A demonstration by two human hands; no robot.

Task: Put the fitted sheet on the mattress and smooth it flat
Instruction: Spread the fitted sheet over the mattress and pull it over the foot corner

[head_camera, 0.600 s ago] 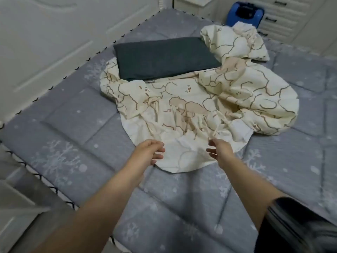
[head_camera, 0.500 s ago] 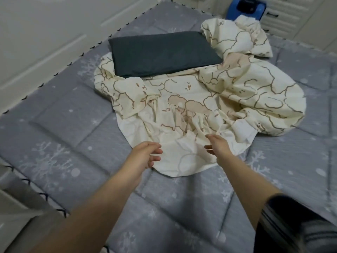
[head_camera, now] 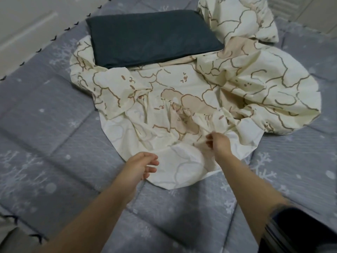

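Observation:
The cream fitted sheet (head_camera: 182,99), printed with brown outlines, lies crumpled in a heap on the grey snowflake-pattern mattress (head_camera: 54,136). My right hand (head_camera: 218,143) reaches onto the sheet's near part with its fingers curled at a gathered fold, and seems to pinch the cloth. My left hand (head_camera: 141,166) hovers at the sheet's near left edge, fingers spread and loose, holding nothing.
A dark grey pillow (head_camera: 149,37) lies on the far part of the sheet. A pale wall panel (head_camera: 27,21) runs along the mattress's left side. The mattress edge (head_camera: 23,232) shows at the lower left.
Both hands have moved forward towards the sheet. My right hand has reached onto the gathered fold and its fingers have curled. The camera has come closer.

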